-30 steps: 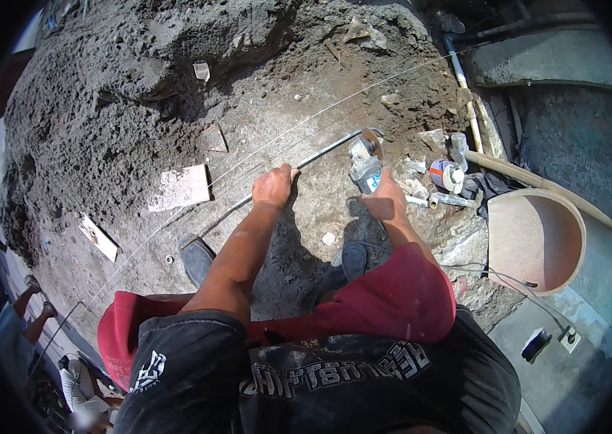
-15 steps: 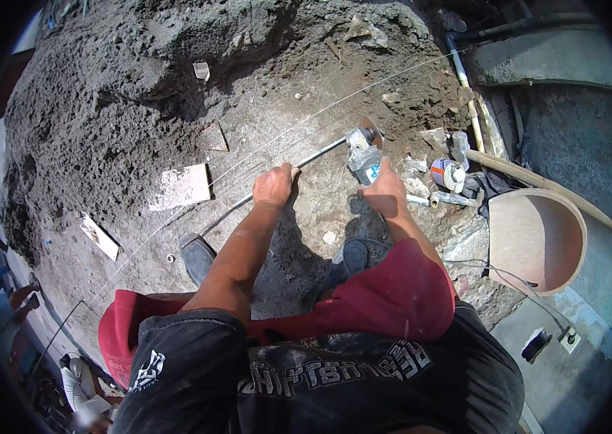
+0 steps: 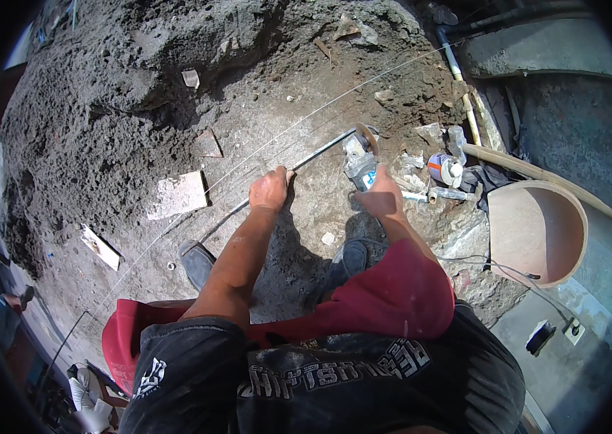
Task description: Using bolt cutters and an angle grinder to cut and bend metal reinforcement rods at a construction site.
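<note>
My left hand (image 3: 268, 191) is closed around a long thin metal bar (image 3: 320, 147), which runs diagonally from near my left shoe (image 3: 196, 262) up to the right. My right hand (image 3: 380, 194) is closed on the body of an angle grinder (image 3: 359, 167) with a cloudy cover on its head and some blue on its casing. The grinder's brown disc (image 3: 368, 134) is at the bar's upper right end; whether it touches cannot be seen clearly. My right shoe (image 3: 351, 257) is below the grinder on the dusty ground.
Heaped grey sand (image 3: 89, 166) lies ahead and left, with a pale tile (image 3: 183, 197) and taut strings. At right are pipes (image 3: 469, 108), a long wooden handle (image 3: 552, 181), a container (image 3: 450, 168), a pink basin (image 3: 526, 231) and a socket (image 3: 573, 333). Other people (image 3: 13, 311) are at lower left.
The view has shifted slightly, with my hands appearing a little further left. The grinder's head has moved slightly relative to the bar's end. The people at lower left have moved.
</note>
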Tool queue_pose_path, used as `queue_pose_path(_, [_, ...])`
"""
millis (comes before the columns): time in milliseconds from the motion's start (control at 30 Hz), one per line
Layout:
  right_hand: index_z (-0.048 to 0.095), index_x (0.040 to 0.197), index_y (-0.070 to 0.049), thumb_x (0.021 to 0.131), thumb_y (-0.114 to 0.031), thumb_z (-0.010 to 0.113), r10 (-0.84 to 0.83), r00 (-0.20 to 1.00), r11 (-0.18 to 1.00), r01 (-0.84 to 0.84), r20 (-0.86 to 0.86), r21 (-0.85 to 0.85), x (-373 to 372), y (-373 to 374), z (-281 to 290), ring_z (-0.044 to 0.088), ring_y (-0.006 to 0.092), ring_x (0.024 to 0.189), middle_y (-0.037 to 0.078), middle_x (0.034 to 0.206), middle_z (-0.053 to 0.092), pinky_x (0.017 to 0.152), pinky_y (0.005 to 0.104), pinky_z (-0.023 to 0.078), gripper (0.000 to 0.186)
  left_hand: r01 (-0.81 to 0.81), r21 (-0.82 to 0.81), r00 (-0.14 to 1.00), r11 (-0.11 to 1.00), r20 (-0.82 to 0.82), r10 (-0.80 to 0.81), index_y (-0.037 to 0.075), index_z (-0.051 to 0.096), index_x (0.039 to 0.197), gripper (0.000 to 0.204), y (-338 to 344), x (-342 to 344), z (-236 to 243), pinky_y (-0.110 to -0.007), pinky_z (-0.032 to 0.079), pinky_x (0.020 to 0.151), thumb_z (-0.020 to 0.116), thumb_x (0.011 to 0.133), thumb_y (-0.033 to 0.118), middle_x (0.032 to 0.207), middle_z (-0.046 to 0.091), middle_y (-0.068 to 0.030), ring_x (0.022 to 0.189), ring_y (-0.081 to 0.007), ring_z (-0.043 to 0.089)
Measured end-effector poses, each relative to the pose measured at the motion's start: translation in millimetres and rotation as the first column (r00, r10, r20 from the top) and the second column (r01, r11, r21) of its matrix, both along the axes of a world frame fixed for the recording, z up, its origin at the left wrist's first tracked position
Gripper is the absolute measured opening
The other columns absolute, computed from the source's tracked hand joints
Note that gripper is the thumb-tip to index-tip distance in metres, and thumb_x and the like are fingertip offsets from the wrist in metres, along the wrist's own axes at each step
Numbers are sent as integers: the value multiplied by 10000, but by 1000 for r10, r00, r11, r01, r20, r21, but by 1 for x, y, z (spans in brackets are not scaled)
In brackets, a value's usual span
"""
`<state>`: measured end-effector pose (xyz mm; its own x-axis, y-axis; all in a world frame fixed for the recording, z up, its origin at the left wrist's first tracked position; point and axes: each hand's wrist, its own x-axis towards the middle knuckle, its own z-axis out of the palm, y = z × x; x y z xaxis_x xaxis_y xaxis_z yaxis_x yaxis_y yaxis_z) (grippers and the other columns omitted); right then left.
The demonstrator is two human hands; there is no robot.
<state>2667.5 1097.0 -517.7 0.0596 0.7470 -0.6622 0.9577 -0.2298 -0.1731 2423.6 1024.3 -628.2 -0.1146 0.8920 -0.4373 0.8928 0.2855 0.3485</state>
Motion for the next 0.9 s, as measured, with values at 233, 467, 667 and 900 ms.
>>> queue_pose_path(233, [444, 1184, 3, 669, -267, 762, 7, 1000, 1000, -8, -3, -24, 1, -1, 0, 637, 434, 986, 275, 1002, 657, 859, 461, 501, 663, 0, 0, 1000, 1000, 11, 0, 71, 587, 961, 371, -1, -4, -1, -488, 528, 713, 479, 969, 426, 865, 687, -200, 817, -389, 679])
queue_pose_path(467, [446, 1194, -1, 677, -269, 758, -5, 1000, 999, 4, -16, -47, -1, -1, 5, 637, 425, 994, 269, 1018, 657, 868, 454, 498, 660, -6, 8, 1000, 1000, 9, 6, 70, 586, 961, 388, -1, -2, 2, -486, 527, 710, 473, 970, 441, 886, 686, -204, 813, -386, 679])
queue_pose_path(667, [451, 1179, 25, 683, -239, 778, 11, 1000, 1000, -12, -9, -17, -1, 3, 5, 636, 428, 1000, 287, 1033, 648, 865, 459, 502, 651, -12, 26, 1000, 1000, 4, 12, 70, 591, 946, 399, -1, 1, 0, -479, 532, 706, 476, 968, 451, 859, 688, -196, 807, -378, 682])
queue_pose_path(900, [444, 1182, 13, 716, -208, 711, 28, 1000, 1000, -28, 1, -10, -1, 9, -4, 629, 451, 987, 292, 1009, 648, 858, 474, 495, 580, -6, 12, 1000, 1000, 8, 6, 75, 592, 943, 395, -1, -1, -1, -477, 531, 704, 479, 966, 453, 845, 686, -197, 799, -385, 681])
